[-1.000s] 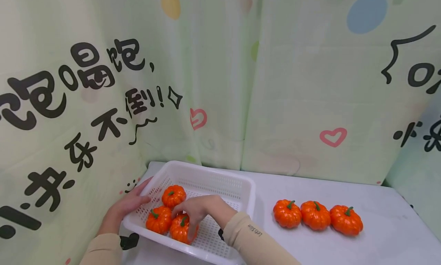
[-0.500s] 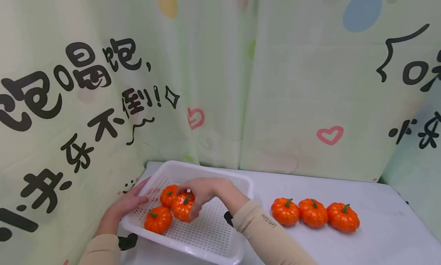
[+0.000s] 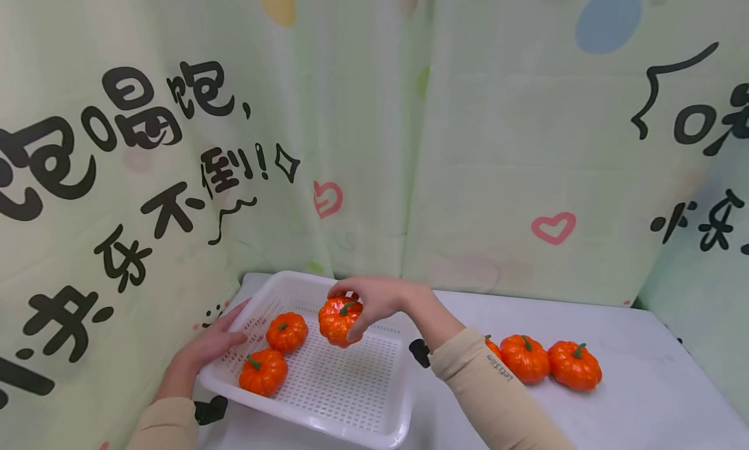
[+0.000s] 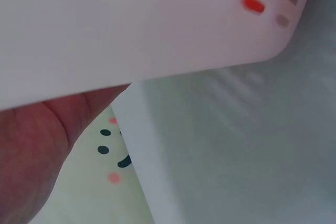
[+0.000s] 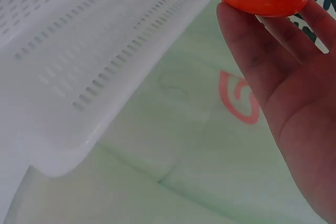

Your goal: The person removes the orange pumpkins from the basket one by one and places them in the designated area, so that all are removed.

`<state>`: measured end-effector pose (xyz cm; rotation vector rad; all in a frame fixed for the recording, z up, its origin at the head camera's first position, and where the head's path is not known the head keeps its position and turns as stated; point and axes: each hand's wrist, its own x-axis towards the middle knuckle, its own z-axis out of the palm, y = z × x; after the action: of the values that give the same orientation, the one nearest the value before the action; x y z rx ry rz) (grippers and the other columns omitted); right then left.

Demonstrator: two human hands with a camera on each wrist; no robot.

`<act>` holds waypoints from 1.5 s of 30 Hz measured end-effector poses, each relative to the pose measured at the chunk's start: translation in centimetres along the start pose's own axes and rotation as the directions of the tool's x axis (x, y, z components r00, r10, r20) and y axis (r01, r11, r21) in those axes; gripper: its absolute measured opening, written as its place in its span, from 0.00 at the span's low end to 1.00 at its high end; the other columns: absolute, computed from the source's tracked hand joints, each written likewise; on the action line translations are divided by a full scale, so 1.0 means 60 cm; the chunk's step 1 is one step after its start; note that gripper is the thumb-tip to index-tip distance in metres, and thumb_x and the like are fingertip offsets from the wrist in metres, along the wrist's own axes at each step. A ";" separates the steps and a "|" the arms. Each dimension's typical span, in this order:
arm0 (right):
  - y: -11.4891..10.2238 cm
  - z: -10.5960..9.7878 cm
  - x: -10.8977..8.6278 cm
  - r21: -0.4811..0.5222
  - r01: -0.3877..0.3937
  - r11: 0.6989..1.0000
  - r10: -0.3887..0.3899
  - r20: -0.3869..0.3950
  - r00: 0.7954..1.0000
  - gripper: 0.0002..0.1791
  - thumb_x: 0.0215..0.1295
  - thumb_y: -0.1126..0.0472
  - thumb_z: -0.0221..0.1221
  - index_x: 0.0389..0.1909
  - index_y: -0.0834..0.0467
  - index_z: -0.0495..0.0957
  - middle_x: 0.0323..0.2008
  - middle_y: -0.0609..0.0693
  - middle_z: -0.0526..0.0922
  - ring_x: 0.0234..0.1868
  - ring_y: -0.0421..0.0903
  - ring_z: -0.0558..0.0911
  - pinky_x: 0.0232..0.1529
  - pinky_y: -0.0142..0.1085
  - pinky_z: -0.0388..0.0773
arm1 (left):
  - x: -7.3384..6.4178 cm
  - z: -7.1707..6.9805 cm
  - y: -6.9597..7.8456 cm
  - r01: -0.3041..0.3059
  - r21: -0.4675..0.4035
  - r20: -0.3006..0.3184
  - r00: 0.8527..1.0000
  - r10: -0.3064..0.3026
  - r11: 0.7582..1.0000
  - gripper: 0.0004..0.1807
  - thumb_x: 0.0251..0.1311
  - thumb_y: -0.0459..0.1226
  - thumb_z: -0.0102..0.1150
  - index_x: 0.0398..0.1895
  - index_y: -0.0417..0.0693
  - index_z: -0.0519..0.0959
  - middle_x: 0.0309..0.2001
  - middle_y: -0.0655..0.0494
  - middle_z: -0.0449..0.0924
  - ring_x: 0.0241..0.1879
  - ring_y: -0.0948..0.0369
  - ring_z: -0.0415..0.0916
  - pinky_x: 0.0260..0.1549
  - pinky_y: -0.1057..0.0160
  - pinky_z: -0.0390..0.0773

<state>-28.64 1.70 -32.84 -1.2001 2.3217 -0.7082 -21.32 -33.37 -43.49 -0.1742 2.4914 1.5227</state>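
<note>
1. Risen since the earlier frames, the orange pumpkin (image 3: 336, 323) has come up inside the white basket (image 3: 310, 419) with the right hand (image 3: 380, 304).
2. It is glossy and ribbed, with a green stem.
3. Pale table (image 3: 643, 385) bears the basket and a row of three pumpkins (image 3: 525, 359), partly behind the right sleeve (image 3: 497, 385); a light green curtain (image 3: 480, 144) with black lettering stands behind.
4. Pinched by the right thumb and fingers, it hangs over the basket, near two pumpkins (image 3: 287, 332); the left hand (image 3: 210, 343) grips the basket's left rim.
</note>
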 end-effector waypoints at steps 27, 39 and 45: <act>0.113 -0.033 -0.209 0.064 -0.111 0.992 0.123 -0.236 0.964 0.40 0.53 0.53 0.74 0.67 0.56 0.71 0.59 0.48 0.76 0.58 0.54 0.74 0.52 0.46 0.80 | -0.002 0.000 -0.002 -0.002 -0.007 0.007 1.000 0.002 1.000 0.42 0.70 0.35 0.53 0.83 0.57 0.46 0.73 0.30 0.53 0.50 0.44 0.77 0.37 0.47 0.85; 0.146 0.001 -0.272 0.134 -0.185 0.974 0.212 -0.232 0.949 0.39 0.53 0.52 0.74 0.67 0.52 0.71 0.59 0.48 0.75 0.58 0.54 0.74 0.51 0.46 0.79 | -0.002 -0.002 0.001 -0.011 0.005 0.004 1.000 0.011 1.000 0.42 0.70 0.36 0.53 0.83 0.57 0.46 0.73 0.30 0.53 0.49 0.46 0.77 0.37 0.48 0.85; 0.157 0.031 -0.291 0.137 -0.202 0.970 0.229 -0.218 0.949 0.38 0.53 0.52 0.74 0.65 0.51 0.72 0.56 0.49 0.76 0.56 0.53 0.74 0.52 0.51 0.77 | -0.001 -0.002 -0.001 0.002 0.009 0.009 1.000 -0.002 1.000 0.42 0.70 0.36 0.53 0.83 0.57 0.45 0.73 0.30 0.53 0.49 0.45 0.76 0.37 0.47 0.85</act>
<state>-24.05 20.47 -37.62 -0.8338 2.5147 -0.9282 -21.26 -33.48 -43.47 -0.1684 2.4892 1.5083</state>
